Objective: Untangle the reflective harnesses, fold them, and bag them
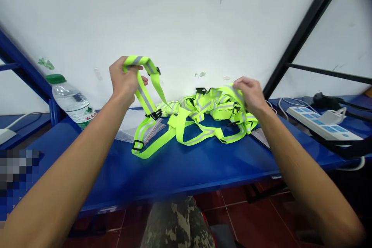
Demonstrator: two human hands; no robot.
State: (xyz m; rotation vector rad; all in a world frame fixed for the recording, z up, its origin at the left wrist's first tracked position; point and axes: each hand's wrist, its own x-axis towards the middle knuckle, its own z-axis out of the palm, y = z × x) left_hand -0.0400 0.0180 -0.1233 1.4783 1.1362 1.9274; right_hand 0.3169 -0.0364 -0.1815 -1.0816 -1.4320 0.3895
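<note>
My left hand (126,79) lifts a loop of neon yellow reflective strap (144,95) above the table, its fingers closed around the top of the loop. A black plastic buckle (156,114) hangs on this strap. My right hand (250,95) grips the top of a tangled heap of the same neon webbing (216,108), which has grey reflective stripes and lies on the blue table (174,170). A strap of the heap trails toward the front, ending near a black buckle (137,145). A clear plastic bag (148,131) lies under that strap.
A water bottle (71,100) with a green cap lies at the table's left end. A white power strip (322,124) with cables sits at right. Black frame bars (305,27) rise before a white wall. Red floor tiles (255,224) show below.
</note>
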